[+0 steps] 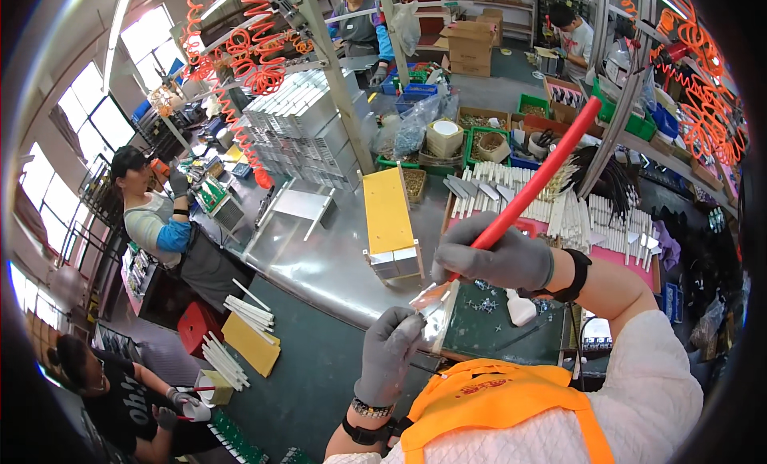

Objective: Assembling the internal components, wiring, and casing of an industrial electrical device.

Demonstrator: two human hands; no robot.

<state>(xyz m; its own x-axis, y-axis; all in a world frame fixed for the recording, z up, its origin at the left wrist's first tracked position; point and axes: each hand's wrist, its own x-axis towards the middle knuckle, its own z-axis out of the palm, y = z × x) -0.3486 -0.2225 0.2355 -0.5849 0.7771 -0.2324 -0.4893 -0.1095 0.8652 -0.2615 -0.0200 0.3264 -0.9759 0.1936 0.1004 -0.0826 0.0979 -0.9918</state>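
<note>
My right hand (499,260), in a grey glove, is wrapped round a long red rod-like handle (551,160) that slants up to the right. Its lower end narrows to a flat tan tip (431,294). Just below that tip, my gloved left hand (385,356) is closed, thumb against fingers. A small pale, shiny piece lies by its fingertips, but what the fingers grip is too small to make out. To the right of my hands, a white bottle-like piece (521,308) rests among small metal parts (483,304) on the dark green mat (471,336).
A yellow-topped frame (387,212) stands on the metal table ahead. White strips (559,208) lie in piles at the right, near green bins (483,148). Stacked white panels (300,128) rise at the back left. Co-workers (172,216) stand at the left; orange coiled hoses (256,48) hang overhead.
</note>
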